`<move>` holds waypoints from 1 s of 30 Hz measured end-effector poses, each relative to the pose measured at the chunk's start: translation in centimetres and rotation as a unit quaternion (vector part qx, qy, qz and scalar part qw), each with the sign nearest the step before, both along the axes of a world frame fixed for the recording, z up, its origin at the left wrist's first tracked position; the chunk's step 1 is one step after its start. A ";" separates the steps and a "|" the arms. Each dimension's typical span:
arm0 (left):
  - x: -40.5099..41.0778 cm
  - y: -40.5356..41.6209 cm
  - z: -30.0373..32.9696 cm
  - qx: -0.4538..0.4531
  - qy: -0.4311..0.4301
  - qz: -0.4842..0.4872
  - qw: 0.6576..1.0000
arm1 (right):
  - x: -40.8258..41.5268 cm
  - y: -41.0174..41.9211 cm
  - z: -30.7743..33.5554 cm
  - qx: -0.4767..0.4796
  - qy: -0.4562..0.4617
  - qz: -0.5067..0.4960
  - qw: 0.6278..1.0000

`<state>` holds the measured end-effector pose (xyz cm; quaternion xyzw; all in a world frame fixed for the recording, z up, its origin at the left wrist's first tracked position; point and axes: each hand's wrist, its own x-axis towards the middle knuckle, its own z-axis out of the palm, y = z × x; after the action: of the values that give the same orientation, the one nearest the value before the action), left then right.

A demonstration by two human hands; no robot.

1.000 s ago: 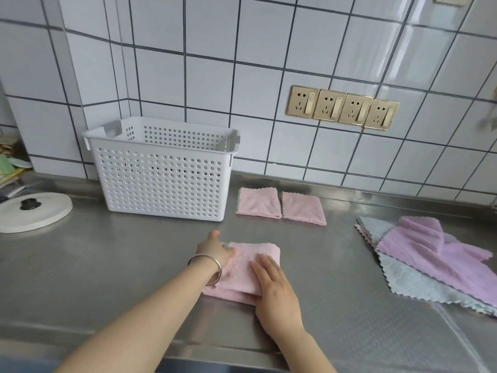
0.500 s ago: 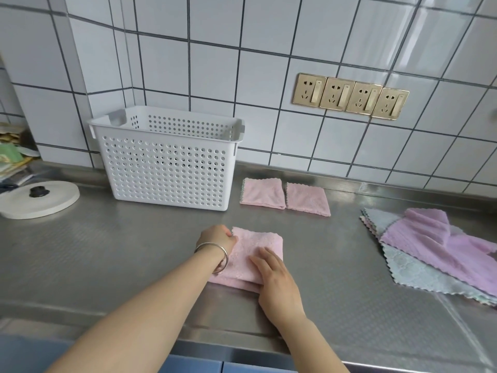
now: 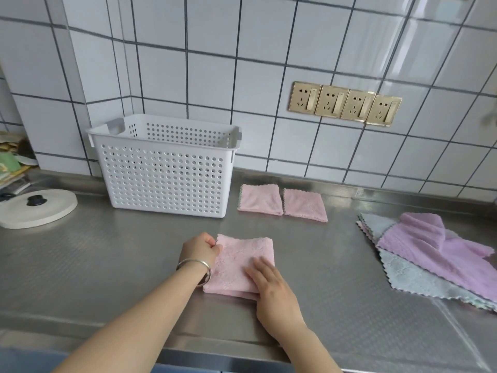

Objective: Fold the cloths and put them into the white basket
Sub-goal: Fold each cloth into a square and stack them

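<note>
A folded pink cloth (image 3: pixel 242 257) lies on the steel counter in front of me. My left hand (image 3: pixel 200 249) pinches its far left corner with curled fingers. My right hand (image 3: pixel 271 289) lies flat on its near right part, fingers straight. Two more folded pink cloths (image 3: pixel 259 199) (image 3: pixel 305 204) lie side by side further back, just right of the white perforated basket (image 3: pixel 166 173), which stands against the wall. At the right a pile of unfolded cloths lies spread out, a lilac cloth (image 3: pixel 430 246) on top of a grey-blue cloth (image 3: pixel 419 278).
A round white lid (image 3: pixel 37 208) with a black knob rests at the far left of the counter, with a stack of papers (image 3: pixel 12 168) behind it. Gold wall sockets (image 3: pixel 344 103) sit above the folded cloths. The counter's front edge (image 3: pixel 215 356) runs just below my forearms.
My left hand has shifted from the cloth's left side to pinch its far left corner. The view has tilted slightly. My right hand stays flat on the cloth.
</note>
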<state>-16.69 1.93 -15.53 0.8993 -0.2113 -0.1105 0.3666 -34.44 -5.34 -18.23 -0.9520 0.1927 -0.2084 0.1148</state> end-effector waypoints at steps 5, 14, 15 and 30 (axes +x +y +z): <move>-1.0 0.1 0.6 0.023 -0.109 -0.046 0.993 | -0.7 -0.9 1.5 0.054 0.040 0.038 0.997; -3.7 0.2 -0.8 0.263 -0.229 -0.287 0.892 | 1.7 -1.9 1.9 0.041 0.221 -0.070 0.972; -3.3 0.2 -0.7 0.263 -0.234 -0.289 0.890 | 2.0 -1.7 2.1 0.044 0.230 -0.076 0.969; -2.8 1.8 0.7 0.184 -0.092 -0.067 0.976 | 1.0 -1.3 3.0 0.288 0.120 -0.273 0.910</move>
<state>-19.47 3.71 -14.80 0.9414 -0.2801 -0.0885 0.1660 -33.40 -6.61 -15.23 -0.8056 0.5090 -0.0514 0.2990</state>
